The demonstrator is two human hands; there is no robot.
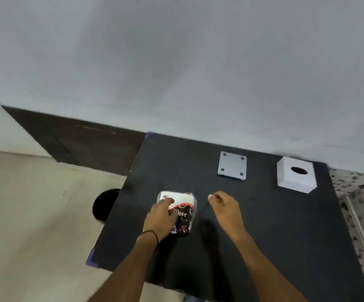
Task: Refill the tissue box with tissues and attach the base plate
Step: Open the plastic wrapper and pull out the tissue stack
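A black desk [264, 225] fills the lower right of the frame. Low and left of centre, the left hand [160, 216] lies on a plastic-wrapped tissue pack [182, 211], fingers curled over its top. The right hand [224, 207] hovers just beside the pack, fingers loosely bent and holding nothing. Near the desk's far edge, the white base plate [232, 165] lies flat; the white tissue box [295, 177] sits well to its right, hole up. The slick wrapper may slip or tear unevenly, spilling tissues.
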